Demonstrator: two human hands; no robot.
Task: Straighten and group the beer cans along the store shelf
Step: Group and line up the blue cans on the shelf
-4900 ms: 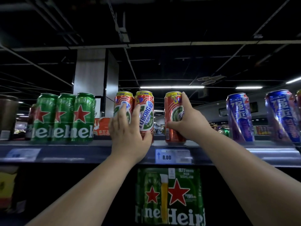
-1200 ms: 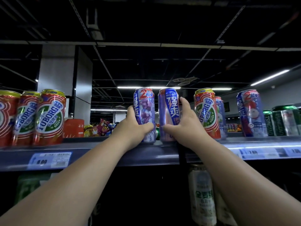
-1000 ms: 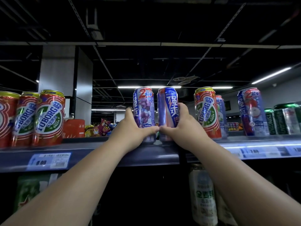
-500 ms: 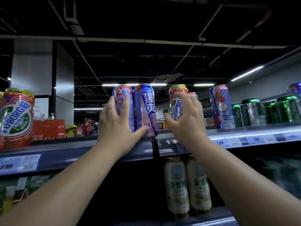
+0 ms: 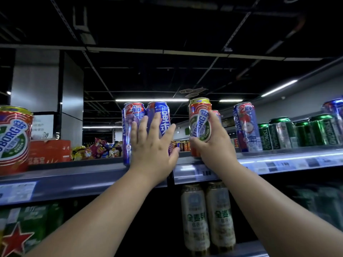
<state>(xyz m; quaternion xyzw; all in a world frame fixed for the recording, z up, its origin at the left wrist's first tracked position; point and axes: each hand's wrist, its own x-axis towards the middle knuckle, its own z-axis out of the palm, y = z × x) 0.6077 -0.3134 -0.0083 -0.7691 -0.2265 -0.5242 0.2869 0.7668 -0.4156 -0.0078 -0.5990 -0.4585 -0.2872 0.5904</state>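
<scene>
Two blue cans stand side by side on the grey shelf point(image 5: 78, 179): one with a purple picture point(image 5: 128, 125) and one with white characters point(image 5: 161, 115). My left hand point(image 5: 154, 145) lies flat against their fronts with its fingers spread. To the right, my right hand point(image 5: 213, 143) grips a red Tuborg can point(image 5: 199, 119) standing on the shelf. Behind that can a further can is mostly hidden.
Another red Tuborg can point(image 5: 13, 138) stands at the far left. A blue can with a lychee picture point(image 5: 245, 127) and several green Tsingtao cans point(image 5: 300, 130) fill the shelf's right part. Pale cans point(image 5: 207, 216) and a Heineken pack point(image 5: 20, 232) sit on the lower shelf.
My right hand has closed round the red Tuborg can, which now stands further from the blue pair. My left hand has opened flat against the two blue cans. The view has shifted right.
</scene>
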